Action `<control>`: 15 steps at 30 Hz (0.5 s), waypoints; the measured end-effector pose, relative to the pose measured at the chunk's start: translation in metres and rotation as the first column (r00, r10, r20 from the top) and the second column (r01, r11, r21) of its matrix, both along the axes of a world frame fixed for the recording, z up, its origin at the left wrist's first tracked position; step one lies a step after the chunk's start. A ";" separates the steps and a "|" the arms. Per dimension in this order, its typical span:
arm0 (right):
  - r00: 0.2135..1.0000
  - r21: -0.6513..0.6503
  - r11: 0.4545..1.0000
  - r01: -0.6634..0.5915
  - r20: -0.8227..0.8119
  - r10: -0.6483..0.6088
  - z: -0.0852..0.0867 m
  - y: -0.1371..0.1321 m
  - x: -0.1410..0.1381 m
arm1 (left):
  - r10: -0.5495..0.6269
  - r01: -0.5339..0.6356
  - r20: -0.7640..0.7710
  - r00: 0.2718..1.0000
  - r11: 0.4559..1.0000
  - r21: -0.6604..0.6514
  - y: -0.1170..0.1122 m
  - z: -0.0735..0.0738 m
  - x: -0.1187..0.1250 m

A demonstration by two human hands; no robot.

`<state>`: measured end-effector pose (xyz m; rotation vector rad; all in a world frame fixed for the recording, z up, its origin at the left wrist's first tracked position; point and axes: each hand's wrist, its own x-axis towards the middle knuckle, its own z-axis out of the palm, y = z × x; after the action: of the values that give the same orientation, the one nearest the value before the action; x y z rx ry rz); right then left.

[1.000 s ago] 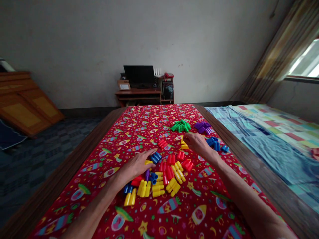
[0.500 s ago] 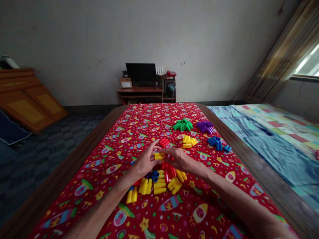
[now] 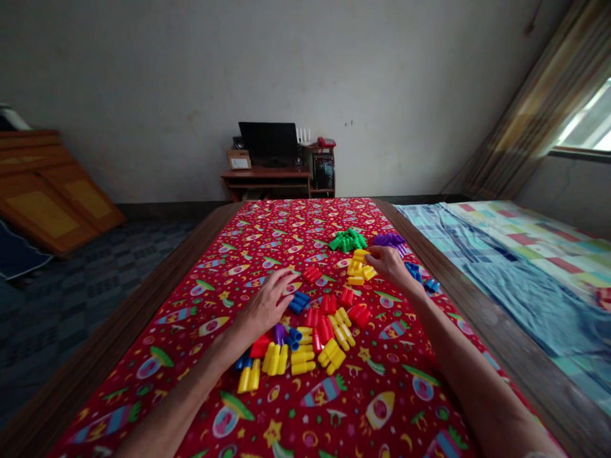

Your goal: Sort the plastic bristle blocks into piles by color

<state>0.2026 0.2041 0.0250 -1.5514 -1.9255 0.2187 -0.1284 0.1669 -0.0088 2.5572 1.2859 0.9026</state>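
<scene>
My right hand [image 3: 390, 264] reaches to the far right of the table, fingers pinched on a yellow block [image 3: 361, 253] at the top of a small yellow pile [image 3: 359, 270]. My left hand [image 3: 266, 306] lies open with fingers spread on the red patterned cloth [image 3: 267, 245], its fingertips next to a blue block [image 3: 299, 301]. Just below both hands is a mixed heap of yellow, red, blue and purple blocks [image 3: 305, 343]. Sorted piles lie beyond: green [image 3: 348, 241], purple [image 3: 387, 239], blue [image 3: 416, 273] partly behind my right wrist, and a few red blocks [image 3: 312, 274].
The table's wooden edge [image 3: 143, 299] runs along both sides of the cloth. A bed with a checked sheet [image 3: 515, 261] is close on the right. A desk with a dark monitor [image 3: 270, 145] stands at the far wall, and wooden cabinet panels [image 3: 52, 197] lean at the left.
Half a second ago both hands met over a yellow block above the mixed heap. My right hand has carried it out to the yellow pile; my left hand has dropped open onto the cloth.
</scene>
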 end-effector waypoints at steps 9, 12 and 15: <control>0.990 -0.171 0.985 0.028 0.142 -0.004 -0.009 0.001 0.020 | 0.040 -0.041 -0.039 0.998 0.999 -0.022 0.017 -0.015 -0.017; 0.993 -0.111 0.994 0.026 0.114 -0.013 -0.012 0.001 0.016 | 0.058 -0.058 -0.030 0.998 0.998 -0.012 0.021 -0.017 -0.023; 0.994 -0.078 0.997 -0.026 0.103 0.034 -0.017 0.001 0.009 | 0.086 -0.086 -0.027 0.996 0.996 -0.006 0.024 -0.021 -0.028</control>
<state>0.2118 0.2052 0.0081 -1.6131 -2.0441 0.2312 -0.1567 0.1913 -0.0299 2.5348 1.4141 0.8802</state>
